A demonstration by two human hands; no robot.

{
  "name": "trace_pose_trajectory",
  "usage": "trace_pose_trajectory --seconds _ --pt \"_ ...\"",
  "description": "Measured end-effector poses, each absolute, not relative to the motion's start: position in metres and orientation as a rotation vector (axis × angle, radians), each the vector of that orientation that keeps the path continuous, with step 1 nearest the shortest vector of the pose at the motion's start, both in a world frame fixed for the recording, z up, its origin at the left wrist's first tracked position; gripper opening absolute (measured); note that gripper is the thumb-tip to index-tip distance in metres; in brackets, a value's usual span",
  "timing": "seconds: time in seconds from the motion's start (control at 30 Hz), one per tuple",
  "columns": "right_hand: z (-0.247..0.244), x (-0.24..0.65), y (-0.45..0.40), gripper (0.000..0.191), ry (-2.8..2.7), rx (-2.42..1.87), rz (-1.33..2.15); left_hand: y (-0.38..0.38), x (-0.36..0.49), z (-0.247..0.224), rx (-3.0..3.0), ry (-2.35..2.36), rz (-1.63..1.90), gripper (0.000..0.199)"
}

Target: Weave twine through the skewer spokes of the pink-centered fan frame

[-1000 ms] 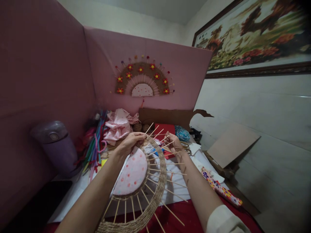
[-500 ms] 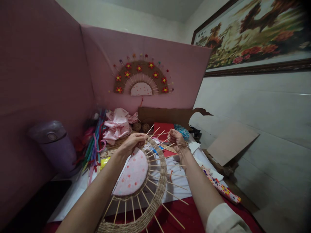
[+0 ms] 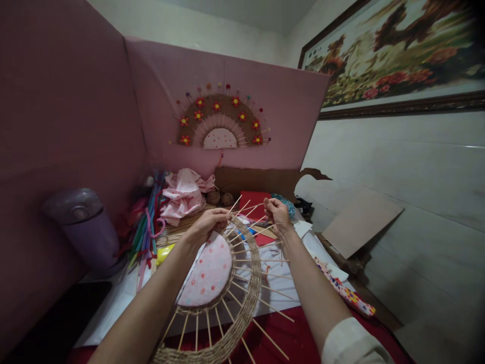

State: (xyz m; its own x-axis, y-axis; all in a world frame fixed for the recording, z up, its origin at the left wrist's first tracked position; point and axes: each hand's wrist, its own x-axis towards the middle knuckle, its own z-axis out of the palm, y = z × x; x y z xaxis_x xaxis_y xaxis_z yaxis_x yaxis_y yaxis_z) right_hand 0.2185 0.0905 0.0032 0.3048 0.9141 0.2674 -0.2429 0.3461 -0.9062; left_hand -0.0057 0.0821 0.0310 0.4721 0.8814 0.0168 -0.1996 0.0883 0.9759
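A half-round woven fan (image 3: 257,275) of brown twine on thin wooden sticks is tilted before me, with a dotted pink cloth half-disc (image 3: 209,270) at its centre. My left hand (image 3: 210,222) pinches the upper end of the twine band, by the outermost sticks. To the right, my right hand (image 3: 278,215) is closed on a strand of twine (image 3: 250,206) that runs taut across the stick ends from the band. Bare stick tips (image 3: 278,292) stick out past the band. The lower end of the fan is partly hidden by my left forearm.
A finished fan with flowers (image 3: 216,107) hangs on the pink panel. Behind my hands lie crumpled pink cloth (image 3: 184,194), twine balls (image 3: 226,199), red paper (image 3: 254,205) and blue yarn (image 3: 282,202). Pipe cleaners (image 3: 147,230) and a purple bottle (image 3: 89,232) stand left; floral fabric (image 3: 352,296) lies right.
My right hand has shifted slightly up and turned, drawing the strand straighter. The left hand and the fan have hardly moved.
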Motion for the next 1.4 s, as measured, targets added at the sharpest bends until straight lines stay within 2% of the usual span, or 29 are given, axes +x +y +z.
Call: trace_pose_trajectory --seconds 0.23,0.5,0.77,0.9,1.4 --pt "0.003 0.231 0.084 0.038 -1.110 -0.802 1.018 0.091 -0.013 0.023 1.202 0.647 0.904 0.016" --pt "-0.013 0.235 0.087 0.036 -1.169 -0.844 1.063 0.093 -0.013 0.018 1.064 0.421 0.785 0.028" --pt "-0.010 0.236 0.084 0.039 -1.200 -0.878 1.061 0.091 -0.014 0.021 1.043 0.544 0.854 0.017" --pt "-0.007 0.235 0.082 0.034 -1.215 -0.934 1.041 0.093 -0.015 0.020 1.108 0.573 0.888 0.017" --pt "0.014 0.231 0.090 0.035 -1.205 -1.100 0.453 0.073 0.008 0.020 1.229 0.597 0.823 0.023"
